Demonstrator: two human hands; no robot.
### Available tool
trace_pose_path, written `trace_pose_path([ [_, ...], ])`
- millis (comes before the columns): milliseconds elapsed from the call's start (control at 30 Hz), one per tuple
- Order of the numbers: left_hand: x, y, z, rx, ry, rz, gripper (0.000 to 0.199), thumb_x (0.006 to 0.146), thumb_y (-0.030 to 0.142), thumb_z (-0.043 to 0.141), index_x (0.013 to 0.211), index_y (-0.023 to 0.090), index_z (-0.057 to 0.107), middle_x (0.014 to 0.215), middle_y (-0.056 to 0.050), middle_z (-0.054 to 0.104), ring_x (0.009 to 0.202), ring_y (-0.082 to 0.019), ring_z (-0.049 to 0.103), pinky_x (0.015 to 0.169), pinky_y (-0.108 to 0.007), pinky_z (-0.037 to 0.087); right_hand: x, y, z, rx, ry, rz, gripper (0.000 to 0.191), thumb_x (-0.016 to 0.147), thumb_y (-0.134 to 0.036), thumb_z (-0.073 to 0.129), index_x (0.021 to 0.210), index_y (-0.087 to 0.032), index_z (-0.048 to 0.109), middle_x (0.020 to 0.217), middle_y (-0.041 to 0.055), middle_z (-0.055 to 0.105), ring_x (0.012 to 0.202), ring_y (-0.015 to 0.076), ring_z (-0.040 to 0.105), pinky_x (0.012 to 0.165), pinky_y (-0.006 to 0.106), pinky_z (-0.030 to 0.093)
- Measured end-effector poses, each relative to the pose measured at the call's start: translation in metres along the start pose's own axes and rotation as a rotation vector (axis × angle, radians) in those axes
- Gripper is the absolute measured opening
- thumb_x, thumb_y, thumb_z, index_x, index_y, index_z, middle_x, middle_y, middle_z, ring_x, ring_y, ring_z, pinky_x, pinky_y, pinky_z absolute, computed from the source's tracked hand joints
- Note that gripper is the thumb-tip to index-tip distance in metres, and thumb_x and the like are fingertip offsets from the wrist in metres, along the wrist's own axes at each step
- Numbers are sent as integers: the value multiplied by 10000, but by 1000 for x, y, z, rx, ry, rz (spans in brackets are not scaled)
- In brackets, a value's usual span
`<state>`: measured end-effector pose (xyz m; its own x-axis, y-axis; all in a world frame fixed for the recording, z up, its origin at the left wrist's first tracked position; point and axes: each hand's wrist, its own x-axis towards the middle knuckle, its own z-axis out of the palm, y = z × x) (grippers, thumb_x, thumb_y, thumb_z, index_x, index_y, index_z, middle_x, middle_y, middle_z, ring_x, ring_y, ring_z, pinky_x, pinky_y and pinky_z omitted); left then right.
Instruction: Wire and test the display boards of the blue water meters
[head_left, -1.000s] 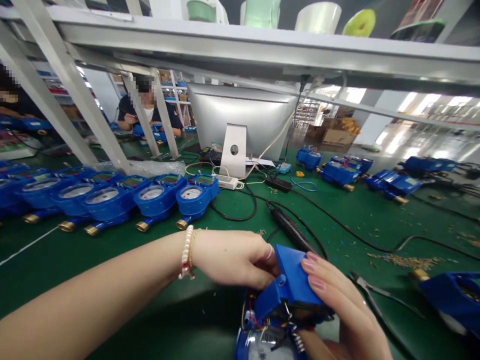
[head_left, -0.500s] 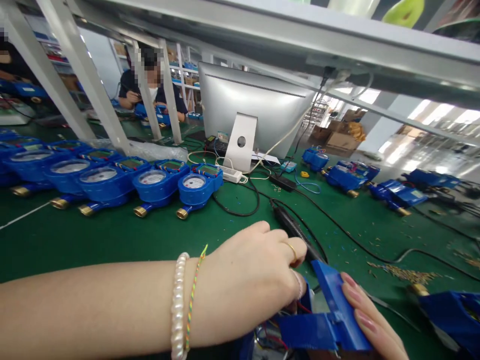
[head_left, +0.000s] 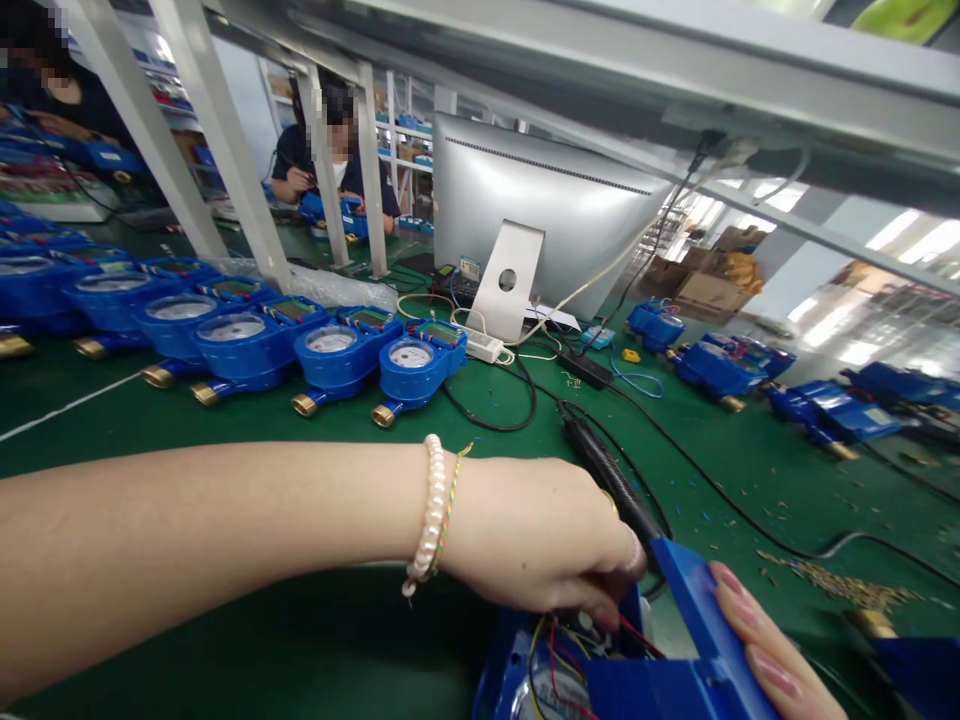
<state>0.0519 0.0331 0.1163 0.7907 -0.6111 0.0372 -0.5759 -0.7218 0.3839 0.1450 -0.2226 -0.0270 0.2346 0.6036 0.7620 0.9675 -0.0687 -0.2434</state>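
Has fingers of L hand (head_left: 540, 530) curled close at wires (head_left: 553, 655) in open meter (head_left: 499, 665), btm ctr; can't tell if pinching. Lays fingers of R hand (head_left: 776, 630) against lid (head_left: 694, 600), can't see grip. Runs L forearm (head_left: 225, 520) in level. Leaves narrow worktop (head_left: 337, 630) strip btwn forearm & meter row (head_left: 334, 355); tight past knuckles, w/ black tool (head_left: 611, 475).

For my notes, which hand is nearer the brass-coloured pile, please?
Right: the right hand, on the blue flap, is left of the pile; the left hand, at the wires, is farther left.
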Motion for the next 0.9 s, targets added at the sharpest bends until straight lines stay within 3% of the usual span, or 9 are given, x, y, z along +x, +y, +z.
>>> trace_pose_path([
  [167,-2,2,-1,3,3,-118,160,856,276,633,840,138,711,717,-60,714,638,-183,615,545,-254,422,10,0,7,7,27,-2,509,862,-415,614,1345,-356,464,1112,69,649,1035,334,630,964,479,515],
  [333,-6,0,-6,-172,-27,-209,114,844,207,645,836,118,715,700,-33,716,586,-115,593,524,-193,404,25,-8,1,37,63,-28,588,785,-251,699,1327,-337,486,1233,59,597,1123,343,578,963,481,523],
  [467,-9,-1,-8,-338,-54,-258,119,840,182,634,888,111,717,763,-29,721,638,-102,611,561,-161,417,46,-15,-7,115,-71,-100,683,769,-69,672,1393,-199,427,1334,92,516,1223,272,507,1079,420,427],
  [567,-13,0,-5,-467,-48,-310,87,824,153,622,825,115,700,683,15,652,591,-79,568,545,-139,408,58,-17,-11,107,-127,-131,641,783,-88,683,1371,-144,434,1314,127,524,1216,265,512,1092,414,407],
  [767,-21,-4,5,-757,-7,-461,81,712,123,576,721,155,649,603,44,556,571,-103,503,488,-166,380,78,-16,-16,56,-288,-77,538,848,-194,657,1336,-122,443,1300,137,526,1235,268,483,1094,409,393],
  [833,-24,-6,9,-850,10,-495,58,729,199,609,706,152,635,595,37,547,574,-107,496,487,-175,367,86,-15,-20,49,-387,-43,557,858,-225,648,1358,-152,414,1326,117,505,1258,259,456,1091,412,396],
  [900,-25,-6,13,-935,50,-527,213,761,324,657,661,145,601,573,37,533,549,-95,476,482,-174,352,94,-13,-23,46,-468,-23,582,863,-246,645,1379,-191,384,1348,96,488,1274,254,434,1080,435,408],
])
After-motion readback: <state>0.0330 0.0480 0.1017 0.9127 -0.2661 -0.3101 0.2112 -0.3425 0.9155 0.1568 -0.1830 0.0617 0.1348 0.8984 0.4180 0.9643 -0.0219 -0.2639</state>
